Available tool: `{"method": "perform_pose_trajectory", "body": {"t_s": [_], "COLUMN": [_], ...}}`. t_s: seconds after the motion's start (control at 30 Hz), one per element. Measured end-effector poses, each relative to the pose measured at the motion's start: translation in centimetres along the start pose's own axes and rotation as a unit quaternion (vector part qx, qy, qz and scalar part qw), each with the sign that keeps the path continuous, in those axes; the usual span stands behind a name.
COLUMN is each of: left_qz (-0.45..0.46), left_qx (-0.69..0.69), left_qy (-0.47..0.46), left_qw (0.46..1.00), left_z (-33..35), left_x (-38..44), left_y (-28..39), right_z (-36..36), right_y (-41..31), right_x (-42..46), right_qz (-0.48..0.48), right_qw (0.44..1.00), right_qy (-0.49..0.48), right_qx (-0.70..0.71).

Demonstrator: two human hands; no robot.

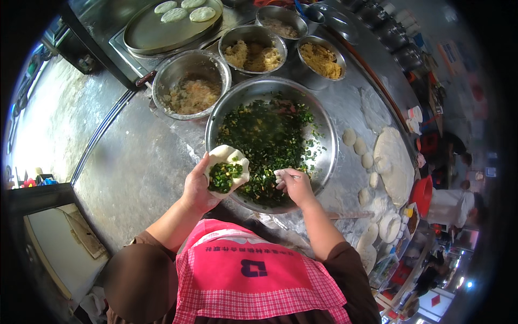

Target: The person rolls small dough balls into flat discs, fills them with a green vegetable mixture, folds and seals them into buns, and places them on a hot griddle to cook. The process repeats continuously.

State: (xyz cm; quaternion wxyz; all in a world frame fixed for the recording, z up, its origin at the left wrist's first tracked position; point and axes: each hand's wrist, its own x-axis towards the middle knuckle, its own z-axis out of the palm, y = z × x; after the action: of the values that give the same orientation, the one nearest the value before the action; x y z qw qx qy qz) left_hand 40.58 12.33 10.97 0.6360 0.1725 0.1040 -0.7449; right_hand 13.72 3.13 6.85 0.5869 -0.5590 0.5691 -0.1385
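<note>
My left hand (pixel 197 187) holds a round dough wrapper (pixel 228 152) with a pleated edge, tilted at the near left rim of a large steel bowl (pixel 330 162). A mound of chopped green filling (pixel 225 177) sits in the wrapper. The bowl holds more of that filling (pixel 263 133), chopped greens with small yellow bits. Over its near right part is my right hand (pixel 296 186), fingers curled together and dusted with flour. A small grey glint shows at these fingers, but whether they grip a utensil is unclear.
Behind stand steel bowls of pale filling (pixel 194 95) and yellow fillings (pixel 255 56) (pixel 323 60). Flat cakes (pixel 202 14) lie on a round griddle (pixel 162 34). To the right are small dough pieces (pixel 359 146), a large dough slab (pixel 392 166) and a rolling pin (pixel 350 215).
</note>
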Motion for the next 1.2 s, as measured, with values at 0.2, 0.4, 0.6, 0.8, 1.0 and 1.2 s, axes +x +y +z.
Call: {"method": "perform_pose_trajectory", "body": {"t_s": [0.2,0.4,0.6,0.8,1.0,1.2], "left_qz": [0.019,0.003,0.007,-0.009,0.021,0.078], "left_qx": [0.081,0.117,0.034,0.002,0.057,0.104], "left_qy": [0.077,0.173,0.179,0.056,0.023,0.041], "left_qw": [0.994,0.978,0.983,0.998,0.998,0.991], "left_z": [-1.1,2.0,0.9,1.2,-0.8,-1.2], "left_x": [-1.4,2.1,4.4,1.9,-1.4,-0.3], "left_y": [0.8,-3.4,-4.8,-0.9,1.9,-0.6], "right_z": [-0.3,3.3,3.8,1.8,3.6,2.3], "right_y": [-2.3,-4.6,-4.5,-0.9,-2.6,-7.0], "right_x": [-1.7,-4.6,-4.5,3.0,3.3,-1.6], "right_qz": [0.0,-0.416,-0.486,-0.286,0.042,-0.097], "right_qw": [0.97,0.895,0.817,0.938,0.964,0.962], "right_qy": [-0.013,0.077,0.098,0.074,-0.06,-0.047], "right_qx": [0.241,-0.14,-0.295,-0.18,0.255,0.25]}}
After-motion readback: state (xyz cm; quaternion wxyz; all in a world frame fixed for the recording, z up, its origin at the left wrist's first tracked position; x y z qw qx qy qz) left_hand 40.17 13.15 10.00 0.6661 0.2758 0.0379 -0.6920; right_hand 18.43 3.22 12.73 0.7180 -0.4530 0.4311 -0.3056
